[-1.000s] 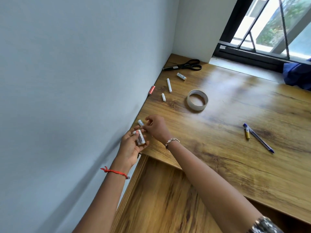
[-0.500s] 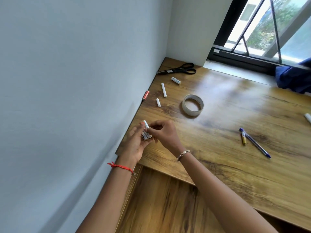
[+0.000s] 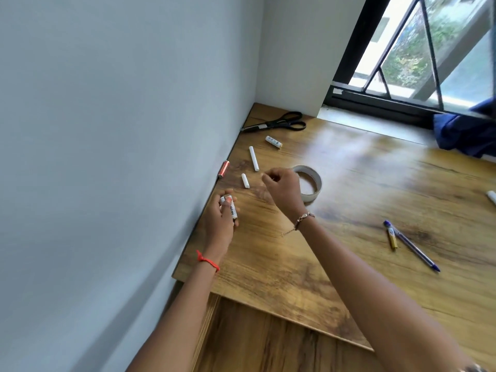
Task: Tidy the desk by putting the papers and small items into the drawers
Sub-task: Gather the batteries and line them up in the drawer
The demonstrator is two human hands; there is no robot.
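Observation:
My left hand (image 3: 220, 220) grips white batteries (image 3: 232, 209) with black lettering, low over the wooden desk (image 3: 349, 200) near the wall. My right hand (image 3: 283, 187) hovers farther out with its fingers curled and nothing visible in them, just right of a short white chalk piece (image 3: 245, 180). A longer white chalk stick (image 3: 254, 158) and another white battery (image 3: 274, 142) lie beyond. A copper-coloured battery (image 3: 223, 169) lies against the wall.
A roll of tape (image 3: 312, 183) sits partly behind my right hand. Black scissors (image 3: 279, 122) lie in the far corner. A blue pen (image 3: 412, 246) and a small yellow tube (image 3: 391, 238) lie to the right. A white item (image 3: 491, 196) is cut by the right edge. Blue cloth (image 3: 467, 132) lies by the window.
My right hand has left the left hand and moved away across the desk toward the chalk pieces. The left hand keeps the batteries.

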